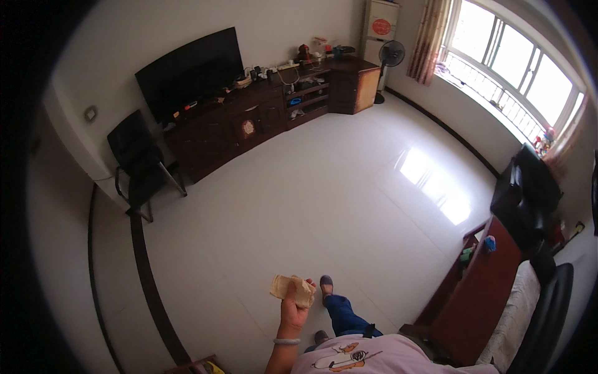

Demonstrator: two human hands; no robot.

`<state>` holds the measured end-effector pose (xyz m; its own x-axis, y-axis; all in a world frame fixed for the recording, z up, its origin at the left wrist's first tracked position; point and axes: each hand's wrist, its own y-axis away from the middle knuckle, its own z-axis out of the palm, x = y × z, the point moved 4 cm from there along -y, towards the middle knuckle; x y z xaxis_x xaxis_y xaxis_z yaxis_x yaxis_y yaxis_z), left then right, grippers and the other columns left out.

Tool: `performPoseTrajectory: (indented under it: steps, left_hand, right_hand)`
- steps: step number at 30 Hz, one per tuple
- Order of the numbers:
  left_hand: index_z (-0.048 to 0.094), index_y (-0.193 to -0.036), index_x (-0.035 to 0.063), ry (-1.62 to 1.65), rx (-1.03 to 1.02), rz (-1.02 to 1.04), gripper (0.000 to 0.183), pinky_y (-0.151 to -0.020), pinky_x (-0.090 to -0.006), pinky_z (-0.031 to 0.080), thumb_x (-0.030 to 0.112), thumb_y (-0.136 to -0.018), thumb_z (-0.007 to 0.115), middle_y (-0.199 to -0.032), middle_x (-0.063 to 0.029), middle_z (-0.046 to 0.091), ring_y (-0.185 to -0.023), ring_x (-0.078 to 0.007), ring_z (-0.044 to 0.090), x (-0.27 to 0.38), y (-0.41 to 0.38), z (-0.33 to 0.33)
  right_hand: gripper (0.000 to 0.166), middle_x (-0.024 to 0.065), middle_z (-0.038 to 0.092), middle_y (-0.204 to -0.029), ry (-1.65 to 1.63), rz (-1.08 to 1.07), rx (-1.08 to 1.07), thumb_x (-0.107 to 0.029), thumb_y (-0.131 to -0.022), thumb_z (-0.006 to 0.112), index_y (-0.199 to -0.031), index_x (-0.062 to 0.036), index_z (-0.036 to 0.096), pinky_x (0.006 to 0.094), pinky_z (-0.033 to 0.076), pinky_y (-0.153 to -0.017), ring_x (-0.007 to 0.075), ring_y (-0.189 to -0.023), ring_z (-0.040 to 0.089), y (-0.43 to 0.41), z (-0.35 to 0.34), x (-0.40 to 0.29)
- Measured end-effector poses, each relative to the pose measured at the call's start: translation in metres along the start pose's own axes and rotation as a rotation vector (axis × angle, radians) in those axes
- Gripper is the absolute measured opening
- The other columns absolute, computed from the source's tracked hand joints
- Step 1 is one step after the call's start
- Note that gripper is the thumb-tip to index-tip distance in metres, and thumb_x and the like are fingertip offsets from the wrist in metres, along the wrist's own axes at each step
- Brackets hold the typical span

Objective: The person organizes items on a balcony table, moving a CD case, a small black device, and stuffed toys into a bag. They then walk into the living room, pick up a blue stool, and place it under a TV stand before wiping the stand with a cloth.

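My left hand is raised in front of me over the floor, with a bracelet on its wrist. It grips a folded beige cloth, thumb across the top and fingertips showing at the cloth's right edge. The cloth hangs clear of any surface. My right hand is out of view. Below are my feet in dark shoes on the pale tiled floor, one ahead of the other.
A dark wooden TV cabinet with a television lines the far wall. A black chair stands left. At right are a reddish-brown table and black seating. A standing fan is near the window.
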<state>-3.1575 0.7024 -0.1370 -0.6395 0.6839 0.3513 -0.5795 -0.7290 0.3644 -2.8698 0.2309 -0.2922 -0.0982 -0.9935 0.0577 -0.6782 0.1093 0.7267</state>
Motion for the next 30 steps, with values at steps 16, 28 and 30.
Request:
performPoseTrajectory:
  steps: [16, 28, 30]
  left_hand:
    - [0.056, -0.114, 0.0053, -0.039, 0.123, 0.279, 0.03, -0.089, -0.038, 0.053, 0.028, -0.095, 0.057, -0.107, -0.0132, 0.062, -0.102, -0.0268, 0.06, 0.14, -0.245, 0.063]
    - [0.054, -0.116, 0.0036, -0.007, 0.117, 0.196, 0.034, -0.094, -0.0401, 0.051, 0.031, -0.096, 0.056, -0.11, -0.0159, 0.062, -0.103, -0.0278, 0.061, 0.226, -0.429, 0.08]
    - [0.054, -0.116, 0.0039, -0.011, 0.116, 0.204, 0.033, -0.094, -0.0394, 0.051, 0.03, -0.096, 0.056, -0.109, -0.0156, 0.062, -0.103, -0.0271, 0.061, 0.258, -0.454, 0.074]
  right_hand:
    - [0.04, 0.0165, 0.069, -0.093, -0.027, 0.142, 0.077, -0.029, -0.07, 0.072, -0.098, 0.0006, 0.069, 0.0406, 0.051, -0.079, 0.029, -0.088, 0.066, -0.083, -0.062, -0.229]
    - [0.026, 0.0085, 0.068, -0.105, 0.701, -0.367, 0.111, -0.022, -0.089, 0.055, -0.109, -0.011, 0.067, 0.0343, 0.052, -0.084, 0.0272, -0.098, 0.066, -0.199, -0.153, -0.504]
    - [0.027, 0.0095, 0.069, -0.098, 0.408, -0.293, 0.182, -0.024, -0.087, 0.056, -0.105, -0.0079, 0.067, 0.0359, 0.052, -0.084, 0.0282, -0.093, 0.067, -0.184, -0.168, -0.575]
